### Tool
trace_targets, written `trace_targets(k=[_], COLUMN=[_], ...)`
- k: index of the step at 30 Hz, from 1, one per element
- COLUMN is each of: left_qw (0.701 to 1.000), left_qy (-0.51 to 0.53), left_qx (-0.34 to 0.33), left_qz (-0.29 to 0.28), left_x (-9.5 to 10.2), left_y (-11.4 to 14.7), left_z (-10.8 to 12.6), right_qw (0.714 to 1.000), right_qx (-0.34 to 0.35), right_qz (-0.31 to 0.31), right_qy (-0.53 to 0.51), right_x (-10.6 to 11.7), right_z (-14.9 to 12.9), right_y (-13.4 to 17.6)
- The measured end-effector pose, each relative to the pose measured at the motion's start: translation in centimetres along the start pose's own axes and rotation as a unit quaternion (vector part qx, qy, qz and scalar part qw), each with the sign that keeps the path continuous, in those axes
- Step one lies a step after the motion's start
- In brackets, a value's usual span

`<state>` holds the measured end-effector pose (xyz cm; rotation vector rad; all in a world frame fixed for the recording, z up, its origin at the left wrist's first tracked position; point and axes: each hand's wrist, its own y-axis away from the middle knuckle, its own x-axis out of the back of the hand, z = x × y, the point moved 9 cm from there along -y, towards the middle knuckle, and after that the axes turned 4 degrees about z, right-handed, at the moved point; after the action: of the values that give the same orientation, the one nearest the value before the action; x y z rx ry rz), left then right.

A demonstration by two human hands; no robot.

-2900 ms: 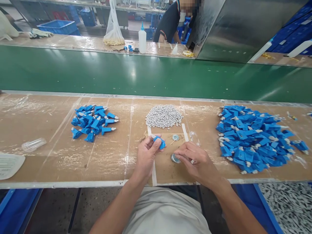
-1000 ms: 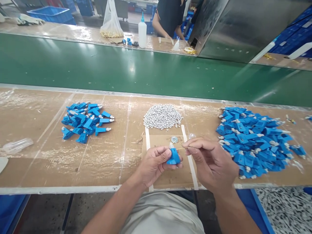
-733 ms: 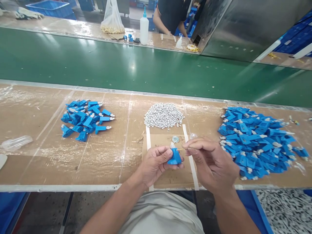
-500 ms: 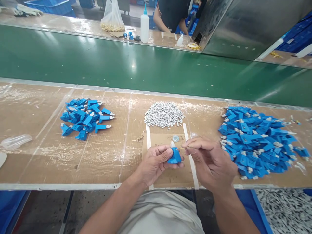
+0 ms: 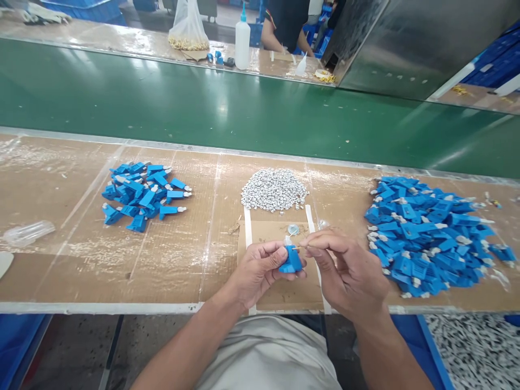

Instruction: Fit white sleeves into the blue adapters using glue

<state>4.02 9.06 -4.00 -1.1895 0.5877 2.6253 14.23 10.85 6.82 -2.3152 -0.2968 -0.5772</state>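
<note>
My left hand (image 5: 260, 271) is closed around a blue plastic part (image 5: 290, 260) with a whitish tip pointing away from me. The fingers of my right hand (image 5: 349, 268) pinch a thin yellowish stick (image 5: 298, 247), whose far end meets the upper side of that blue part. Just beyond my hands a small round clear dish (image 5: 293, 229) sits on a cardboard sheet (image 5: 268, 230). Behind it lies a heap of small silvery-grey pieces (image 5: 274, 189). A large pile of similar blue parts (image 5: 430, 233) is to the right of my right hand, and a smaller pile of blue parts (image 5: 142, 195) is at the left.
White tape strips (image 5: 248, 233) run along the cardboard. A clear plastic container (image 5: 29, 233) lies far left. Beyond the table runs a green belt (image 5: 182, 103); behind it stand a bottle (image 5: 242, 46), a bag of yellowish pieces (image 5: 188, 32) and another person (image 5: 284, 27).
My right hand has moved slightly left, toward the blue part, and less of the yellowish stick shows between them. The left hand keeps its place.
</note>
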Motion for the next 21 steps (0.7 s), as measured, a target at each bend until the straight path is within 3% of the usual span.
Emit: trace_targets(k=[3,8,11,16,21], left_qw=[1.000,0.998,0.996,0.990,0.986], left_qy=[0.012,0.054,0.078,0.133,0.162], left_qx=[0.001,0.020,0.034,0.042,0.042], left_qz=[0.000,0.007,0.006,-0.009,0.010], left_x=[0.1,0.4,0.5,0.3,0.8], left_y=[0.1,0.3,0.4,0.5,0.7], left_z=[0.0,-0.3,-0.5,-0.4,0.0], right_qw=[1.000,0.992,0.986,0.994,0.990], right_qx=[-0.019,-0.071,-0.101,-0.096,-0.096], right_qz=[-0.001,0.106,0.130,0.001,-0.089], right_qy=[-0.008,-0.024,-0.024,0.050,0.051], right_x=[0.1,2.7,4.0,2.5,0.1], right_z=[0.0,0.3,1.0,2.2,3.2], right_y=[-0.1,0.1,0.8,2.3,3.8])
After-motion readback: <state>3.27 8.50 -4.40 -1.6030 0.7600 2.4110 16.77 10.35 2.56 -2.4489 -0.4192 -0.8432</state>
